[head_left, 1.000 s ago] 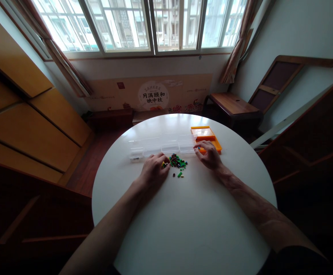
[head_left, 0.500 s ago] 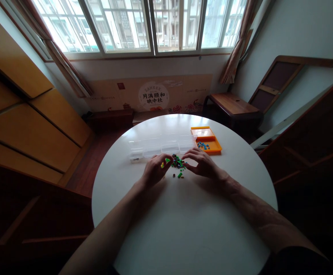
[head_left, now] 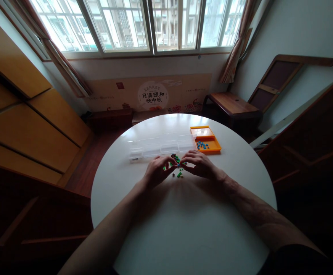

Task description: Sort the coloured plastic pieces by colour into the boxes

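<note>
1. Both hands met over the small pile of bricks [head_left: 176, 163] on the round white worktop [head_left: 183, 221], just on the near side of the clear boxes [head_left: 162, 147].
2. Left hand [head_left: 157, 172]: fingers curled in, tips at the left edge of the pile. Grip looked closed on something small, but what it pinched could not be told.
3. Right hand [head_left: 200, 165]: fingertips drawn together at the right edge of the pile, almost touching the left fingertips. Whether that grip held a brick could not be told either; the piece was too small.
4. Doing the step well, as a judgement: pinch one brick at a time with thumb and forefinger, keep the other hand steady on the pile so loose pieces don't scatter, and lift clear before moving sideways.
5. A couple of loose pieces sat just near of the pile, one green brick [head_left: 179, 174] and one dark one beside it.
6. Orange tray [head_left: 216, 145] stood right of the clear boxes, touching or nearly touching the end box, with blue bricks [head_left: 202, 144] inside.
7. Counts: two hands, one pile, one orange tray, one worktop. Clear boxes looked like about four in a row, edges hard to separate. Blue bricks in the tray were several, exact number not readable. Pile bricks too small and overlapped to count.
</note>
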The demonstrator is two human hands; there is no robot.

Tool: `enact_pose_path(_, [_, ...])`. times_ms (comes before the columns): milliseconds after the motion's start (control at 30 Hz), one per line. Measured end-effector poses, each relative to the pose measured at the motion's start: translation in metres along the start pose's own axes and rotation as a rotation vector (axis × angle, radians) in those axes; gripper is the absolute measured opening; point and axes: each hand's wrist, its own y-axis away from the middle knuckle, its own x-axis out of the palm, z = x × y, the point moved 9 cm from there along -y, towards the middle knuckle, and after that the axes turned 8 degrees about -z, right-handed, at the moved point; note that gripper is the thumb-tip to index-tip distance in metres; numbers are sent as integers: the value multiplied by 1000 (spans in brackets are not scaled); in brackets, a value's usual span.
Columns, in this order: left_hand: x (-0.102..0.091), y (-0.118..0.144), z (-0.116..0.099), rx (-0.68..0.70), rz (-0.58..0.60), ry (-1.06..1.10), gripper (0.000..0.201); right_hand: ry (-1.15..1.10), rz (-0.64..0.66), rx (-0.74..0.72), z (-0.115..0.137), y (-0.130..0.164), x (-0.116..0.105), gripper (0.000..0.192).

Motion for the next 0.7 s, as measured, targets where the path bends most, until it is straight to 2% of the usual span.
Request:
enact_pose_path(167, [1,0,0,-5,1,-10,20,14,-21,2,-2,1,-2,6])
enact_pose_path(267, [2,1,2,-6,-2,-34,19,58,-62,67,-14,4,-8,8])
enact_pose_path(367, [2,3,4,-2,5,-68,15,166,-174,206,-36,11,-27,12])
enact_pose_path(533, [6,4,5,15,51,-77,10,353,-454,544,-84,41,-70,17])
enact_pose_path(633, [7,5,4,23,71,-77,8,405,-508,677,-104,57,-79,17])
enact_pose_path(700, [7,5,4,23,80,-83,7,378,-487,664,-105,56,-76,16])
